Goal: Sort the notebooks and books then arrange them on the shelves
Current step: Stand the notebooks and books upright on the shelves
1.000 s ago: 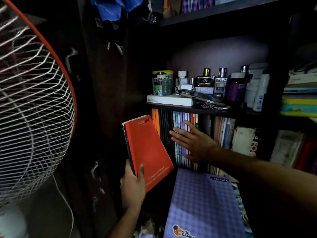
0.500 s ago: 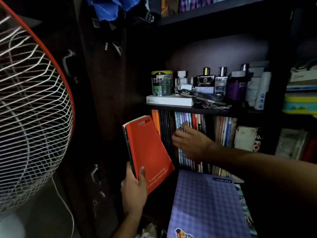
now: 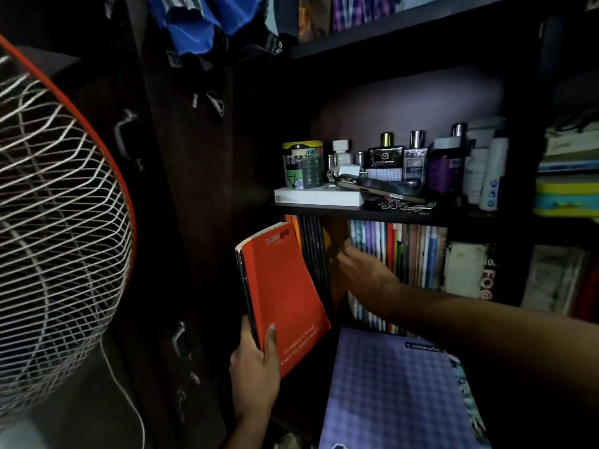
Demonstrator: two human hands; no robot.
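A dark shelf (image 3: 324, 209) carries a white box (image 3: 319, 196), phone (image 3: 379, 189), and bottles (image 3: 444, 166) toward three o'clock; books (image 3: 418, 254) stand upright beneath.

The room is dim — a dark wooden cupboard (image 3: 201, 189) with metal handles stands beside dark shelves (image 3: 405, 212). A fan (image 3: 58, 228) with a white wire grille and red rim fills the left side, and blue cloth (image 3: 194, 21) hangs from above.

"papergrid" on orange notebook (image 3: 282, 296), "FOG" on a dark spine (image 3: 487, 280)
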